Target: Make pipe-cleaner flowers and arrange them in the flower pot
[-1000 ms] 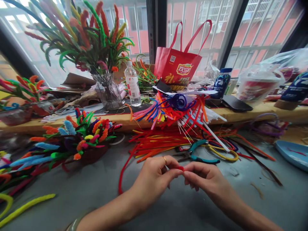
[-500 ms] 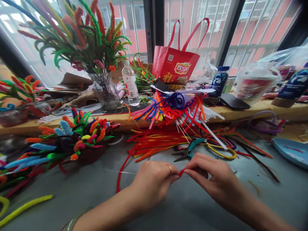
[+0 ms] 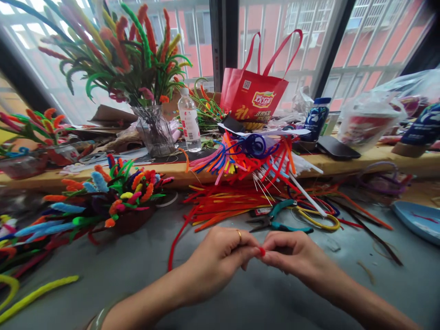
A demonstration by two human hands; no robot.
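A short piece of red pipe cleaner (image 3: 262,251) shows between the fingertips of both hands, above the grey table. My left hand (image 3: 220,259), with a ring on one finger, pinches it from the left. My right hand (image 3: 292,251) pinches it from the right, and the two sets of fingertips almost touch. Most of the piece is hidden by the fingers. Just beyond the hands lie teal-handled pliers (image 3: 273,219) and a pile of red, orange and yellow pipe cleaners (image 3: 216,204). One long red stem (image 3: 174,245) curves down behind my left forearm.
Colourful fuzzy stems in a bunch (image 3: 113,201) stand at left, with a yellow stem (image 3: 41,293) nearer. A blue tray (image 3: 417,222) is at right. On the wooden ledge (image 3: 350,162) stand a glass vase (image 3: 156,133), a plastic bottle (image 3: 190,123) and a red bag (image 3: 254,94).
My hands have come closer together, and less of the red pipe cleaner shows between them. The right hand has lowered a little, uncovering a plier handle. The view has shifted slightly.
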